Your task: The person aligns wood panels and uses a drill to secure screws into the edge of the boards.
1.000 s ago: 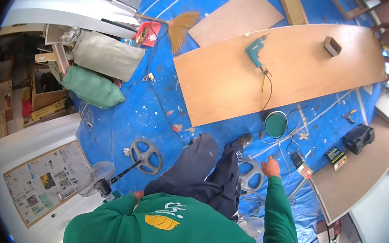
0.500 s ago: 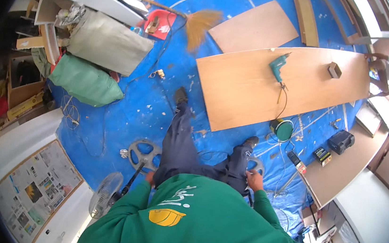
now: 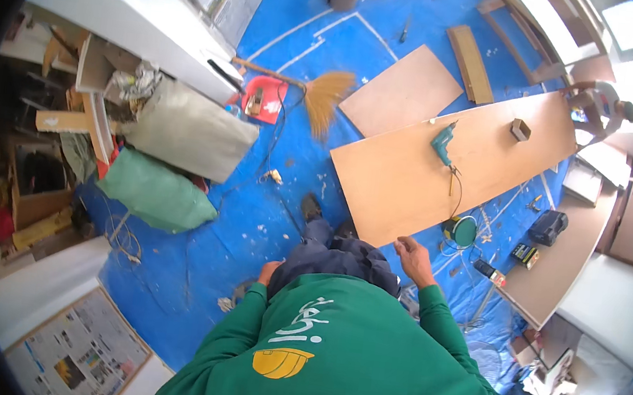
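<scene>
My right hand (image 3: 415, 262) reaches forward beside the near corner of a long light-brown board (image 3: 403, 183). Its fingers are apart and nothing shows in them. At my left thigh rests my left hand (image 3: 270, 271), its fingers mostly hidden by the dark trousers and sleeve. On the board lie a teal power drill (image 3: 442, 143) with its cord and a small brown hexagonal box (image 3: 520, 129). A co-worker (image 3: 597, 111) crouches at the board's far right end, arms toward its edge. Close to the board's right side stands a dark green bucket (image 3: 460, 230).
A straw broom (image 3: 327, 98) and a red dustpan (image 3: 265, 99) lie on the blue sheet (image 3: 244, 221). Green sacking (image 3: 159, 190) and a grey cover (image 3: 193, 127) fill the left side. A black case (image 3: 549, 227) sits at the right, near another panel (image 3: 555, 280). Cords cross the floor.
My right hand has left my thigh and moved forward toward the board's corner. My body leans forward, and the view has shifted. The fan at my left has gone out of view.
</scene>
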The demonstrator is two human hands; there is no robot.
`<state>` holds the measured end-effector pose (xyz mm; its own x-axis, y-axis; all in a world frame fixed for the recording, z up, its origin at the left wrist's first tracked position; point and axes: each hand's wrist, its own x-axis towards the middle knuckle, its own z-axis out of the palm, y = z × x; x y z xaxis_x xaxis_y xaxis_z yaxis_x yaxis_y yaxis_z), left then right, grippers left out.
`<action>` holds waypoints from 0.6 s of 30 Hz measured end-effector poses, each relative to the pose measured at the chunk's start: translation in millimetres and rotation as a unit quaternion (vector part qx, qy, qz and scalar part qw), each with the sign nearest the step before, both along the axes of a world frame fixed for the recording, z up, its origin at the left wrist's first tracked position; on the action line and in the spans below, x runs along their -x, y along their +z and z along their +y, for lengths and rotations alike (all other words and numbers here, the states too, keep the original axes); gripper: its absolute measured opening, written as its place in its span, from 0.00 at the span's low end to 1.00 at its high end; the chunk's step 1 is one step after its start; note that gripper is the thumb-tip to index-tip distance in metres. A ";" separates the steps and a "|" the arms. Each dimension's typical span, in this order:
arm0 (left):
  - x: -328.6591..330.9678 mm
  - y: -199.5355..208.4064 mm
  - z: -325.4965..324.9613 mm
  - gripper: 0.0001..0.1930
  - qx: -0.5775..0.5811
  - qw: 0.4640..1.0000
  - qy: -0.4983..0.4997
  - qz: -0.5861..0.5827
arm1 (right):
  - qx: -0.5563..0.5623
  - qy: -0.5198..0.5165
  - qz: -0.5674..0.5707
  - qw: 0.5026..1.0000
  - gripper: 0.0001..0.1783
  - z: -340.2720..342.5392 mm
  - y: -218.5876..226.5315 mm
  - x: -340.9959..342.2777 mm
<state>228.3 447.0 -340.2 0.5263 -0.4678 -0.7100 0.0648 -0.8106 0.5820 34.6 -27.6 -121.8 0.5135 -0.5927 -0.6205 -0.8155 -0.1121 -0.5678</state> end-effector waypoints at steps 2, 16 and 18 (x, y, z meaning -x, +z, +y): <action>-31.9 15.4 -10.2 0.25 0.027 0.999 0.018 0.031 | 0.020 0.042 0.012 0.999 0.25 13.8 -35.1 18.5; -231.4 194.3 -157.3 0.19 0.104 0.959 -0.170 -0.203 | 0.009 0.016 0.234 0.972 0.27 75.7 -197.9 140.5; -277.7 185.1 -172.5 0.18 0.139 0.928 -0.208 -0.277 | 0.076 0.077 0.255 0.961 0.28 84.0 -197.4 110.8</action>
